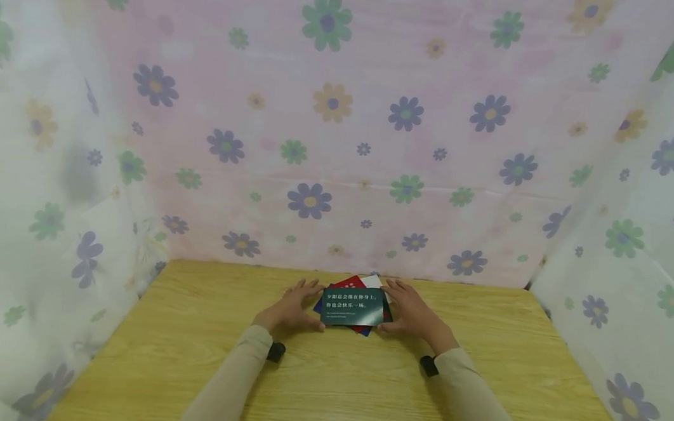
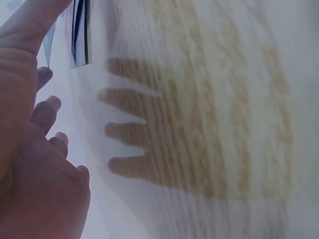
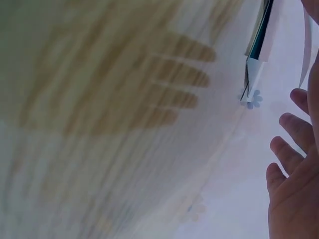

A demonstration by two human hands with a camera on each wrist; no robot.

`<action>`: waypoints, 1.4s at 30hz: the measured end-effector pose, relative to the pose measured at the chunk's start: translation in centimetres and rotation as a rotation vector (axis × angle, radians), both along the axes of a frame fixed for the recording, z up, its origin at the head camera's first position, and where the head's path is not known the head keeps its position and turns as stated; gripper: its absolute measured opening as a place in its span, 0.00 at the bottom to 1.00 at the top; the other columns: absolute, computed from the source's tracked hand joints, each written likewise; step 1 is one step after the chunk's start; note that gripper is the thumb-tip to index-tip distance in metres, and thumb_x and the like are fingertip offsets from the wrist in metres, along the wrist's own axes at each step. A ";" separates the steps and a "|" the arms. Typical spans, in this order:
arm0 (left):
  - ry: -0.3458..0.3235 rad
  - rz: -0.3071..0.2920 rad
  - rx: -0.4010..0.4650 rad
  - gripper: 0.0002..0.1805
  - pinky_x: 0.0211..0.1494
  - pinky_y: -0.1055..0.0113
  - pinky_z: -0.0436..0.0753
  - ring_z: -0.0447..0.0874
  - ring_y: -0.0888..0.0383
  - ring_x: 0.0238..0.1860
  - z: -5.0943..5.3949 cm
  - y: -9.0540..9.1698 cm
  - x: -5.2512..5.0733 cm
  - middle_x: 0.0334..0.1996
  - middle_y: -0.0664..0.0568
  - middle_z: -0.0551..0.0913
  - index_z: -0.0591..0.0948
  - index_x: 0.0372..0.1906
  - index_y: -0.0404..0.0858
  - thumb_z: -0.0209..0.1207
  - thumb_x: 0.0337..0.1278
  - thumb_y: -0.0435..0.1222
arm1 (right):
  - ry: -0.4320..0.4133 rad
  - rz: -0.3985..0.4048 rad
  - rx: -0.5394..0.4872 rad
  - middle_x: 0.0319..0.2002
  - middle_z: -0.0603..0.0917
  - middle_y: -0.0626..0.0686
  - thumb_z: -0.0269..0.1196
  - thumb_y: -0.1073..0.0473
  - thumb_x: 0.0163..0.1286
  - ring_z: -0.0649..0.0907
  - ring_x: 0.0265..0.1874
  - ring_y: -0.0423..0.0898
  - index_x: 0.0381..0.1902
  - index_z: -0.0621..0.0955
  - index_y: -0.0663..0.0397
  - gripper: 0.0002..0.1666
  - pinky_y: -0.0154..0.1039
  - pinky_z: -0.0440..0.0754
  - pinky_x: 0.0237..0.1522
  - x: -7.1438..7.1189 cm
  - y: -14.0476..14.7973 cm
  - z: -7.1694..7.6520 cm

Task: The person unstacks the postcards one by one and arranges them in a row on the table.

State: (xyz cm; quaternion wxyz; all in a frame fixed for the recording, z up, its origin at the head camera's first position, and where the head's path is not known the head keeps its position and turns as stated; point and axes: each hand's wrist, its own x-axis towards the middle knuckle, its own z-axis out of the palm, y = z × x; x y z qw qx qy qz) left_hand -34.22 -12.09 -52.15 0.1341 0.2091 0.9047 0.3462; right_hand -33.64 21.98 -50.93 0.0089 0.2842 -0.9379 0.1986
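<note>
A dark green card (image 1: 352, 307) with white printed characters is held over a pile of cards. The left hand (image 1: 293, 307) grips its left side, thumb at the lower corner and a finger at the upper one. At the opposite side the right hand (image 1: 419, 313) grips it the same way. Beneath, a red card (image 1: 349, 281), a white card (image 1: 373, 280) and a blue card (image 1: 317, 305) stick out at differing angles. Both wrist views show the pile's edge (image 2: 81, 35) apart from the held card's thin edge (image 3: 306, 50). Most of the pile is hidden.
The cards are near the back edge of a wood-grain table (image 1: 339, 388). Flower-printed curtains (image 1: 340, 141) enclose it at the back and both sides. Each wrist carries a black strapped device (image 1: 275, 352). Shadows of fingers fall on the tabletop.
</note>
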 end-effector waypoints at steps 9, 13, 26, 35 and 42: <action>0.117 -0.092 0.009 0.53 0.77 0.29 0.39 0.36 0.30 0.80 1.2 -0.1 0.3 0.81 0.37 0.52 0.62 0.78 0.35 0.76 0.51 0.46 | -0.007 -0.001 -0.056 0.76 0.64 0.65 0.80 0.45 0.52 0.58 0.77 0.68 0.74 0.66 0.67 0.60 0.69 0.61 0.73 0.8 -0.1 0.5; 0.137 -0.094 0.032 0.53 0.77 0.28 0.39 0.36 0.30 0.80 1.7 -0.1 0.8 0.81 0.37 0.52 0.62 0.78 0.35 0.76 0.51 0.46 | -0.008 -0.001 -0.075 0.77 0.62 0.66 0.82 0.47 0.51 0.57 0.77 0.68 0.75 0.64 0.69 0.62 0.69 0.60 0.73 1.5 -0.1 0.9; 0.251 -0.086 0.072 0.55 0.75 0.25 0.41 0.37 0.30 0.80 1.9 0.0 3.0 0.81 0.38 0.49 0.60 0.79 0.34 0.77 0.49 0.43 | -0.042 0.006 -0.197 0.77 0.58 0.69 0.80 0.48 0.52 0.52 0.77 0.71 0.76 0.63 0.68 0.61 0.74 0.54 0.72 4.4 0.1 1.8; 0.223 -0.142 0.083 0.53 0.76 0.27 0.40 0.36 0.32 0.81 1.8 -0.2 5.4 0.81 0.37 0.52 0.62 0.77 0.31 0.76 0.50 0.46 | -0.086 -0.002 -0.187 0.78 0.59 0.67 0.80 0.48 0.53 0.52 0.78 0.70 0.76 0.63 0.68 0.61 0.74 0.55 0.72 6.9 0.4 1.0; 0.271 -0.152 0.086 0.54 0.75 0.26 0.43 0.39 0.29 0.80 2.0 -0.4 6.4 0.80 0.35 0.53 0.65 0.76 0.29 0.78 0.46 0.45 | -0.038 0.015 -0.194 0.77 0.61 0.68 0.81 0.49 0.51 0.55 0.77 0.72 0.74 0.64 0.71 0.61 0.73 0.57 0.72 8.2 0.0 1.0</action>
